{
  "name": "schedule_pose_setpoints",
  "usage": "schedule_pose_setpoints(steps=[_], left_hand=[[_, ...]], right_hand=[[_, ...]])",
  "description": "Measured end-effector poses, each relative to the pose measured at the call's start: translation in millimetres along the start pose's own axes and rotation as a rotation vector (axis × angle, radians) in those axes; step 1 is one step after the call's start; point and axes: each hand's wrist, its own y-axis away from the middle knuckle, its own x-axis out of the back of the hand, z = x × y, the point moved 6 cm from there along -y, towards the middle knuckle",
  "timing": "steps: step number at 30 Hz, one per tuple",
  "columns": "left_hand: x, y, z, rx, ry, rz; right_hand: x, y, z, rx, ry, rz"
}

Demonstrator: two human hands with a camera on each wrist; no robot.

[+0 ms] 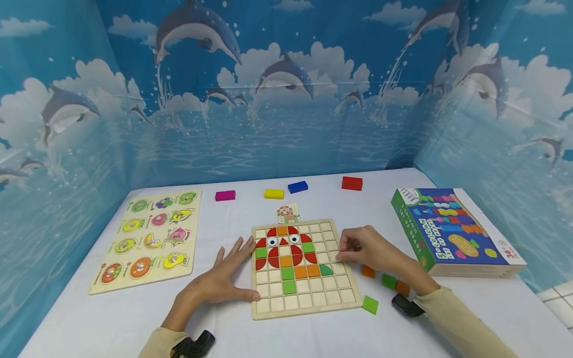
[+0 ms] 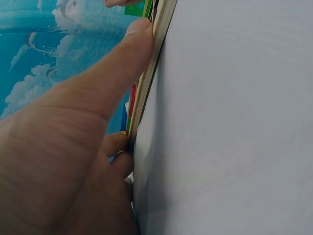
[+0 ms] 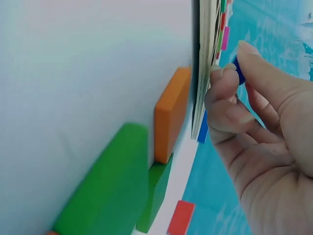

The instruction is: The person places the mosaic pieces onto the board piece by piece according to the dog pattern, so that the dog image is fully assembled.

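Observation:
A wooden grid board (image 1: 322, 298) lies mid-table, partly filled with red, orange, green and white tiles forming a bird-like picture with two eyes. My left hand (image 1: 219, 278) has its fingers spread along the board's left side, with the thumb at the lower left edge. At the right edge of the board, my right hand (image 1: 364, 246) pinches a small dark blue piece (image 3: 238, 72) between thumb and fingertips; most of the piece is hidden. A small picture card (image 1: 288, 213) lies just behind the board.
Orange (image 1: 368, 271) and dark green (image 1: 389, 281) tiles lie right of the board, with a light green tile (image 1: 370, 304) nearer. A fruit puzzle board (image 1: 147, 242) is at left, a game box (image 1: 452, 228) at right. Blocks, including a red block (image 1: 352, 183), line the back.

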Motion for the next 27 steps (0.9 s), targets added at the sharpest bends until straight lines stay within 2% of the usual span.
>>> schedule_pose_setpoints(steps=[10, 17, 27], left_hand=[[-0.7, -0.6, -1.7, 0.003, -0.002, 0.004], [-1.1, -0.7, -1.7, 0.003, -0.001, 0.004], [-0.8, -0.7, -1.0, 0.003, -0.007, 0.007]], right_hand=[[-8, 1, -13, 0.094, -0.003, -0.083], [-5, 2, -11, 0.051, 0.024, -0.108], [-3, 3, -11, 0.037, 0.048, -0.114]])
